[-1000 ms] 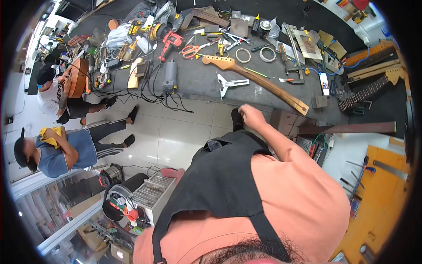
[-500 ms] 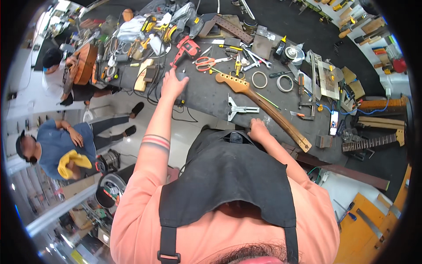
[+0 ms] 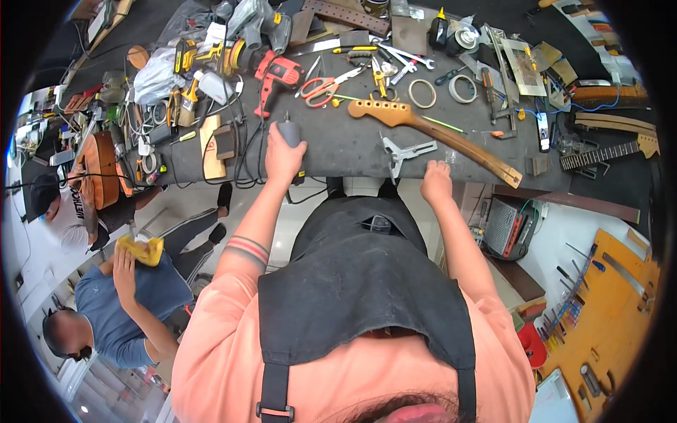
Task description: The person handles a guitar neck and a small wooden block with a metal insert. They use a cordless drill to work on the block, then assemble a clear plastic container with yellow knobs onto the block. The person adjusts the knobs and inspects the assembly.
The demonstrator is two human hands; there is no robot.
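My left hand (image 3: 283, 156) is closed around a grey cylindrical rotary tool (image 3: 289, 132) near the bench's front edge, its thin tip pointing away from me. Just beyond lies a red pistol-grip power tool (image 3: 276, 76), apart from my fingers. My right hand (image 3: 437, 182) rests at the bench edge with its fingers curled together, and I see nothing in them. Left of those fingers sits a silver measuring tool (image 3: 407, 152), tilted across the edge area. A guitar neck (image 3: 444, 137) with a wooden headstock lies diagonally beyond my right hand.
Orange-handled scissors (image 3: 319, 88), wrenches (image 3: 403, 65) and two tape rings (image 3: 462, 89) lie on the dark bench (image 3: 338, 151). Cables (image 3: 247, 151) hang over its edge by a wooden block (image 3: 211, 146). At left, one person holds a yellow cloth (image 3: 144, 252), another a guitar (image 3: 102, 169).
My left hand has drawn back from the red tool's handle and now grips the grey rotary tool. The silver measuring tool has turned. The person in blue has raised the yellow cloth.
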